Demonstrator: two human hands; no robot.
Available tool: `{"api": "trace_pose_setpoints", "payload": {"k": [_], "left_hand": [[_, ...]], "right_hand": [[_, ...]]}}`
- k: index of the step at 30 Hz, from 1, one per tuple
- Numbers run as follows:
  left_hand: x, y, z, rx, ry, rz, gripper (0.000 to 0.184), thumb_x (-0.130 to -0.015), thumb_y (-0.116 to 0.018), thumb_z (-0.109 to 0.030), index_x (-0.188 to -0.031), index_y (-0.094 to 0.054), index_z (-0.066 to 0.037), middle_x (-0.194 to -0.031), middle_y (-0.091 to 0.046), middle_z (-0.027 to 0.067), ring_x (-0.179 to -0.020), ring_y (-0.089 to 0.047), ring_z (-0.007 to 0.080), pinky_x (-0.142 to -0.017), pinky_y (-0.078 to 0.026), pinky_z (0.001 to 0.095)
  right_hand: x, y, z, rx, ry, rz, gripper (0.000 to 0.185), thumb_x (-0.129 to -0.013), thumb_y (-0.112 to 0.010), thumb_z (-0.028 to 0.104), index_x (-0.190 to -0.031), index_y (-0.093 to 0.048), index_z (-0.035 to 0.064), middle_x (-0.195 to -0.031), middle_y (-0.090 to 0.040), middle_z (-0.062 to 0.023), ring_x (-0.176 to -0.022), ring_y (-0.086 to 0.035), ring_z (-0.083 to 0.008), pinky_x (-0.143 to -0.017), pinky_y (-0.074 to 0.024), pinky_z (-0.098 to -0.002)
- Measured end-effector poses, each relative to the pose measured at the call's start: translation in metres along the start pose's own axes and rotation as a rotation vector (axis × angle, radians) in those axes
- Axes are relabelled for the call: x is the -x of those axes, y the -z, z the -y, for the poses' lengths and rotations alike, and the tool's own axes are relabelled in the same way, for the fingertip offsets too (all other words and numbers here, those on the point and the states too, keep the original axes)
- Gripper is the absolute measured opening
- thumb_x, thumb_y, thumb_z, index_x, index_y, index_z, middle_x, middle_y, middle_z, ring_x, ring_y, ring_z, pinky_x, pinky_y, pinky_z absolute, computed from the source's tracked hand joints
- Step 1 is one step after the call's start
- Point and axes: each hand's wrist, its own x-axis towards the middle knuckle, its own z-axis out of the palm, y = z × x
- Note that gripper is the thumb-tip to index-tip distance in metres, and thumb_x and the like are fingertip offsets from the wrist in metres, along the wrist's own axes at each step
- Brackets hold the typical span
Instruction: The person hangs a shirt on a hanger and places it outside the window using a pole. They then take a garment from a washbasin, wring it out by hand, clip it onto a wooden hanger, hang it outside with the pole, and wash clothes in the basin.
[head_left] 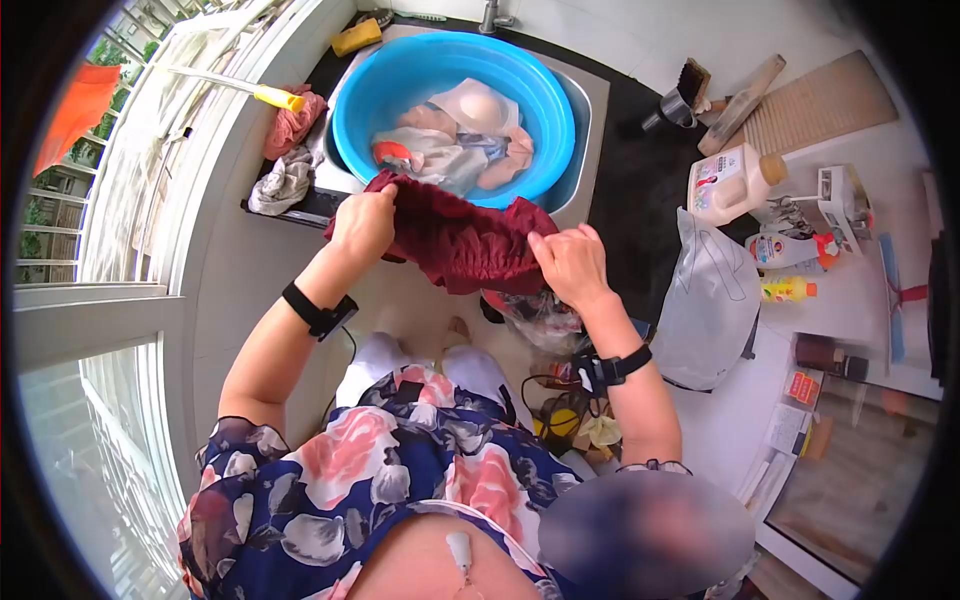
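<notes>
A dark red gathered cloth is stretched between my two hands in front of the basin. My left hand is closed on its left end. My right hand pinches its right end. Just beyond the cloth, a large blue basin sits in a metal sink. Several pale garments, white, pink and light blue, lie in the basin, with a small red patch among them at the left.
Left of the sink lie a pink cloth, a grey cloth and a yellow sponge. A ribbed washboard, a large bottle and a white plastic bag are on the right. A faucet stands behind the basin.
</notes>
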Motion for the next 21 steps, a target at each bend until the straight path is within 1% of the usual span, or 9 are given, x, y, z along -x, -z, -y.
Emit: {"api": "trace_pose_setpoints", "payload": {"k": [2,5,9,10,12,14,15,18,21], "left_hand": [[-0.009,-0.002,-0.006,-0.012,-0.024,0.012,0.028,-0.082,-0.062,-0.015,-0.107,-0.057,-0.003,-0.076,-0.065,0.0199,-0.077,-0.065,0.0372,-0.069,-0.050,0.0473],[-0.016,-0.015,-0.004,-0.042,-0.091,0.079,0.032,-0.076,-0.066,-0.011,-0.104,-0.055,0.001,-0.079,-0.066,0.0183,-0.079,-0.065,0.0358,-0.068,-0.051,0.0462],[-0.017,-0.029,0.004,-0.119,-0.220,0.303,0.054,-0.072,-0.074,-0.017,-0.120,-0.054,-0.003,-0.088,-0.065,0.0159,-0.089,-0.062,0.0346,-0.076,-0.049,0.0440],[-0.008,-0.023,0.005,-0.050,-0.267,0.264,0.053,-0.072,-0.074,-0.017,-0.120,-0.054,-0.003,-0.089,-0.065,0.0158,-0.090,-0.062,0.0345,-0.076,-0.049,0.0439],[-0.005,-0.015,0.011,0.082,-0.400,0.103,0.038,-0.073,-0.072,-0.018,-0.106,-0.057,-0.004,-0.089,-0.064,0.0160,-0.088,-0.062,0.0338,-0.073,-0.050,0.0435],[-0.001,-0.008,0.019,0.115,-0.449,0.080,0.040,-0.072,-0.072,-0.018,-0.107,-0.057,-0.004,-0.094,-0.063,0.0150,-0.090,-0.061,0.0330,-0.074,-0.050,0.0427],[-0.002,-0.002,0.022,0.142,-0.485,0.061,0.042,-0.071,-0.073,-0.017,-0.108,-0.057,-0.004,-0.099,-0.062,0.0140,-0.091,-0.060,0.0322,-0.076,-0.051,0.0419],[0.004,0.009,0.024,0.166,-0.533,-0.023,0.046,-0.069,-0.073,-0.014,-0.110,-0.060,-0.002,-0.126,-0.054,0.0145,-0.105,-0.057,0.0322,-0.086,-0.051,0.0387],[0.001,0.014,0.018,0.159,-0.586,-0.189,0.043,-0.070,-0.073,-0.015,-0.109,-0.061,-0.002,-0.127,-0.054,0.0138,-0.107,-0.056,0.0312,-0.085,-0.051,0.0384]], "right_hand": [[-0.016,-0.004,0.006,0.026,-0.336,0.119,0.032,-0.080,-0.067,0.040,-0.072,-0.068,0.0082,-0.086,-0.067,-0.0109,-0.089,-0.063,-0.0277,-0.085,-0.0470,-0.0445],[-0.015,-0.024,0.011,0.150,-0.120,0.006,0.031,-0.076,-0.071,0.039,-0.075,-0.069,0.0078,-0.074,-0.066,-0.0125,-0.088,-0.064,-0.0261,-0.073,-0.0492,-0.0414],[-0.024,0.016,0.003,-0.033,-0.117,0.097,0.023,-0.073,-0.074,0.035,-0.084,-0.072,0.0141,-0.084,-0.070,-0.0055,-0.093,-0.064,-0.0229,-0.100,-0.0354,-0.0558],[-0.018,0.034,-0.002,-0.052,-0.031,-0.060,0.022,-0.073,-0.074,0.034,-0.087,-0.073,0.0165,-0.087,-0.071,-0.0023,-0.092,-0.065,-0.0218,-0.106,-0.0214,-0.0631],[-0.022,0.111,0.019,-0.281,-0.130,-0.249,0.018,-0.078,-0.072,0.025,-0.090,-0.073,0.0116,-0.088,-0.071,-0.0055,-0.080,-0.067,-0.0241,-0.093,-0.0458,-0.0459],[-0.011,0.205,0.059,-0.583,-0.174,-0.489,0.021,-0.080,-0.069,0.007,-0.100,-0.070,-0.0007,-0.089,-0.071,-0.0105,-0.073,-0.066,-0.0135,-0.063,-0.0515,-0.0265],[0.007,0.254,0.084,-0.491,-0.121,-0.573,0.019,-0.086,-0.060,0.004,-0.102,-0.066,-0.0037,-0.092,-0.067,-0.0199,-0.082,-0.064,-0.0230,-0.074,-0.0528,-0.0338],[0.040,0.355,0.126,-0.580,0.518,-0.599,0.024,-0.087,-0.057,0.017,-0.100,-0.060,-0.0036,-0.088,-0.063,-0.0192,-0.072,-0.061,-0.0243,-0.069,-0.0521,-0.0363],[0.046,0.376,0.164,-0.595,0.728,-0.609,0.028,-0.088,-0.057,0.020,-0.107,-0.054,-0.0007,-0.093,-0.062,-0.0197,-0.072,-0.061,-0.0250,-0.070,-0.0527,-0.0362]]}}
